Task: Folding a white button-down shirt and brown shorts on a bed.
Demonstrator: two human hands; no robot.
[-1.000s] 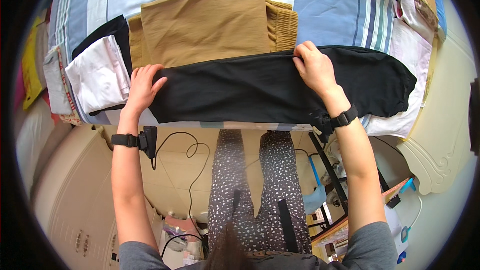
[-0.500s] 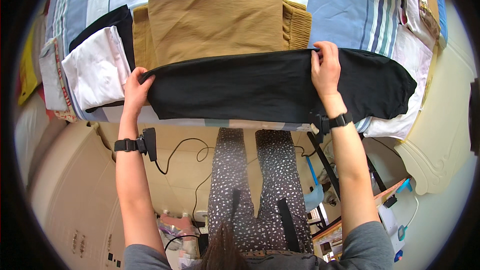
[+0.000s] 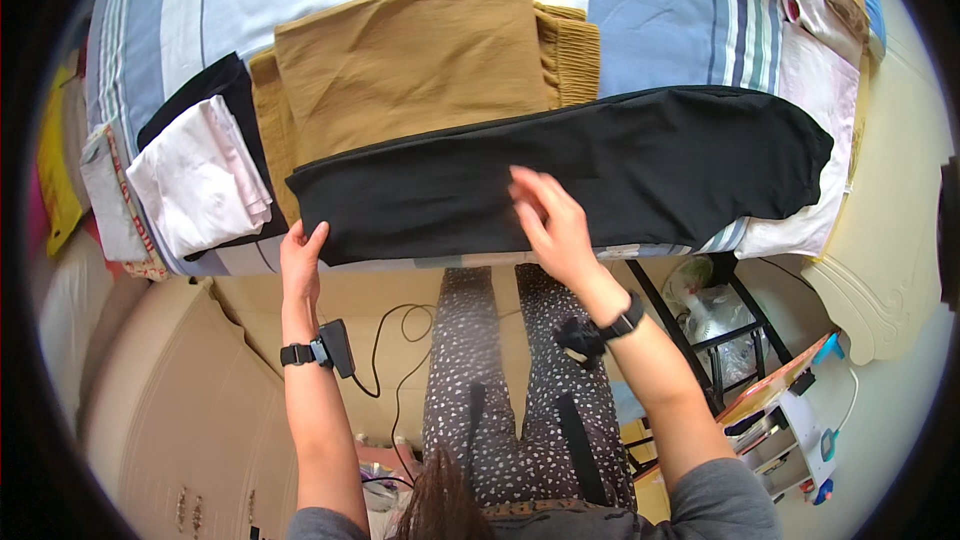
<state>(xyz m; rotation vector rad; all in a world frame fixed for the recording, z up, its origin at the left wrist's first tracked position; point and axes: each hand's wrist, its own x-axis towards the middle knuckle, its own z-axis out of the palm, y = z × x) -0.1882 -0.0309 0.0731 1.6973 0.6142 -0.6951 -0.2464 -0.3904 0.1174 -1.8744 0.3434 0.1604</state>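
Black trousers (image 3: 440, 175), folded into a long strip, lie along the near edge of the bed, their narrower end to the left and a rounded, wider end to the right. My left hand (image 3: 302, 260) is at their lower left corner, thumb and fingers apart, with nothing visibly held. Over the middle of the trousers is my right hand (image 3: 556, 230), fingers loosely bent and apart, slightly blurred; whether it touches the cloth I cannot tell. Behind lies a folded tan garment (image 3: 410, 60) with a ribbed elastic band, partly covered by the black trousers.
To the left, a folded white garment (image 3: 195, 180) rests on a black one (image 3: 205, 90). The bed has a blue and white patterned sheet (image 3: 660, 30). A pale headboard (image 3: 875, 230) stands right, a cream cabinet (image 3: 180, 390) left. A cable (image 3: 395, 340) trails below.
My right hand has let go of the trousers' upper edge and moved left and nearer. My left hand has released the upper left corner and come down to the lower one.
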